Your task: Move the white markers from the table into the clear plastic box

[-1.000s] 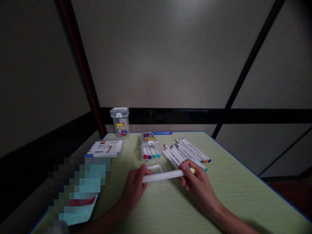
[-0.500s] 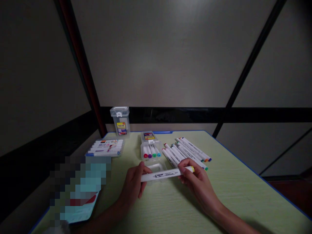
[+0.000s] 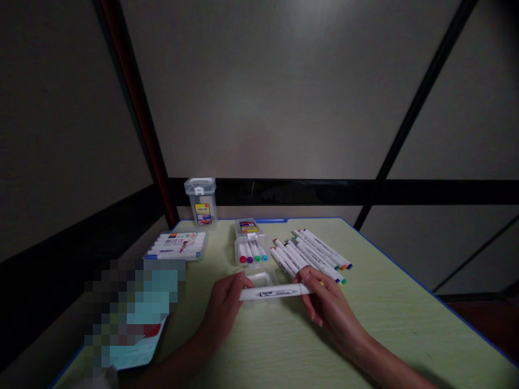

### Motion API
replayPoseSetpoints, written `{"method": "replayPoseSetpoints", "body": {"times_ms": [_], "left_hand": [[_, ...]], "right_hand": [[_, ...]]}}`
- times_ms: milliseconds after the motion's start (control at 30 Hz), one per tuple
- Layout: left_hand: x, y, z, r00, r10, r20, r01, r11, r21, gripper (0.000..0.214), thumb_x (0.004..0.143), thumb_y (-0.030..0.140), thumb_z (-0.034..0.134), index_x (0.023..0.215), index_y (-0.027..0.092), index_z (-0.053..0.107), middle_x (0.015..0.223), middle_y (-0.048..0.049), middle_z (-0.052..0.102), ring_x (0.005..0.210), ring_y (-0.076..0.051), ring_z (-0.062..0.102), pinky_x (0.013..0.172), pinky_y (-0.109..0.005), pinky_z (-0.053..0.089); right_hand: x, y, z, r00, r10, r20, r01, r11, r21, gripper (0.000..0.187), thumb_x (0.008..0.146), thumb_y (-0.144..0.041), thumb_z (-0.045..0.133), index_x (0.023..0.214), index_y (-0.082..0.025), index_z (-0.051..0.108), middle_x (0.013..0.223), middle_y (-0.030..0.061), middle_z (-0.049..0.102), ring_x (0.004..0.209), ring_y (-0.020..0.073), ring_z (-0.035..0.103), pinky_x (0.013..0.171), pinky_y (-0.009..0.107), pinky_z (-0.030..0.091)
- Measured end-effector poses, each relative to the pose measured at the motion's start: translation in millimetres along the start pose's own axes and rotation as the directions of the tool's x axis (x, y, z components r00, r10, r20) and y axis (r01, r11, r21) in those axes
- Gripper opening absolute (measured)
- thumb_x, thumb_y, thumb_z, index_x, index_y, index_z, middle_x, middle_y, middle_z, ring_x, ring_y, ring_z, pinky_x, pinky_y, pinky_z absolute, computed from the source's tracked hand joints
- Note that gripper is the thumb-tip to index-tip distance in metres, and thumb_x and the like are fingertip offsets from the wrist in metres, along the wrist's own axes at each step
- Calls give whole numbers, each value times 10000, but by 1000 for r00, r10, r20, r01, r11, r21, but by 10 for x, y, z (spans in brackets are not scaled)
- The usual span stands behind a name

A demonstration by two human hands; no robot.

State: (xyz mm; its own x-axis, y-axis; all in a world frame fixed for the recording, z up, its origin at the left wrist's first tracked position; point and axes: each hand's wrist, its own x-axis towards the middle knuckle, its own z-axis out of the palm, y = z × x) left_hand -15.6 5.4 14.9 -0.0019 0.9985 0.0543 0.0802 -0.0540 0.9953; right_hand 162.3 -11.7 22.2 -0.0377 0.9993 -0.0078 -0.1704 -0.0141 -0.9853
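Note:
Between my two hands a white marker (image 3: 275,293) lies level above the table, its printed label facing me. The fingers of my left hand (image 3: 225,302) are closed on its left end. Around the right end, where a bit of yellow shows, my right hand (image 3: 326,302) is closed too. Behind the marker sits an open clear plastic lid (image 3: 261,278), partly hidden by it. Just beyond is a clear case (image 3: 251,251) holding several markers with red, purple, green and light blue ends. Loose white markers (image 3: 316,251) lie in a bunch to the right of the case.
At the back left stands an upright clear box (image 3: 201,202) with a yellow label. A flat pack of white pens (image 3: 176,246) lies in front of it. Nearer on the left is a light-blue, partly pixelated object (image 3: 140,346). The green table (image 3: 389,313) has a blue edge, with panelled walls beyond.
My right hand has shifted its hold, now covering most of the marker's yellow end. The marker has become more level, and my left fingers have closed in around its left end.

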Motion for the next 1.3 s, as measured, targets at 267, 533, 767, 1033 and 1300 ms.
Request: {"method": "replayPoseSetpoints", "body": {"times_ms": [267,533,767,1033,1300], "left_hand": [[-26,48,-7,996,81,-33,-80,996,29,272,724,425,463,686,163,522,403,100,325,326,-55,284,339,-170,209],[7,-25,-1,986,159,-41,-160,987,-5,216,772,368,473,754,160,527,531,63,432,443,-69,403,419,-172,309],[-25,-55,-18,986,167,-12,-168,985,-41,244,800,393,459,891,167,480,544,70,437,428,-63,370,401,-165,281],[-59,-17,7,988,151,11,-150,985,-82,319,783,482,449,784,165,485,440,86,390,360,-57,323,365,-168,234],[-70,42,21,998,-2,57,10,992,-130,491,681,645,454,701,157,511,348,128,214,265,-36,190,295,-167,119]], "right_hand": [[-13,-20,24,1000,19,-15,-18,997,74,365,686,-505,603,636,-155,514,331,-83,394,274,30,274,304,157,151],[7,20,-3,1000,27,-4,-27,996,83,326,700,-452,612,624,-154,504,345,-82,409,287,26,282,308,152,157],[8,13,6,999,40,-7,-39,994,100,326,696,-459,605,632,-157,501,327,-90,385,274,24,231,300,159,124],[13,15,7,999,32,-44,-28,996,87,316,678,-448,612,607,-170,482,317,-87,383,278,30,226,313,167,116],[-17,-13,22,996,22,-86,-22,1000,8,335,672,-474,608,591,-176,479,321,-84,379,299,39,242,330,169,144]]}}
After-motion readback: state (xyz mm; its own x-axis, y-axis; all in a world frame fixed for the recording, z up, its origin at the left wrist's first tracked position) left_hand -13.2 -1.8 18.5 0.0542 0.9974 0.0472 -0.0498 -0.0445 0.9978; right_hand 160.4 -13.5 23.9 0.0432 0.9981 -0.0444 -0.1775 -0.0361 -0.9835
